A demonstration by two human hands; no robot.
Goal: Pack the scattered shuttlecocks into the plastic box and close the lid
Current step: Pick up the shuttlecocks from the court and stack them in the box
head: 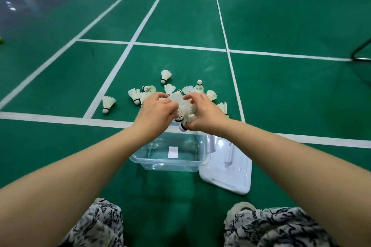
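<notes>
My two hands are close together, almost touching, above the far edge of the box. The left hand point(158, 112) and the right hand point(202, 114) both have their fingers curled round a bunch of shuttlecocks point(183, 106) held between them. The feathers point away from me and the dark-banded corks point down, and one cork pokes out below the right hand. I cannot count how many are in the bunch.

The clear plastic box point(170, 164) stands open on the green floor point(281, 90), directly under the hands and nearer to me. A white label point(173, 152) shows at its bottom. The white lid point(226, 170) lies flat at the box's right side. I cannot tell whether it touches the rim.

Beyond the hands, the loose shuttlecocks point(149, 88) lie scattered on the floor, and my hands hide part of the pile. One stands cork up point(199, 86), one lies farthest out point(165, 76), and another lies apart to the left point(108, 104). A white court line point(60, 118) runs across between the box and the pile, passing under my wrists.

A dark metal frame point(361, 54) stands at the right edge, well apart from everything else. My knees in patterned trousers point(96, 224) and a shoe point(240, 207) fill the bottom of the view.
</notes>
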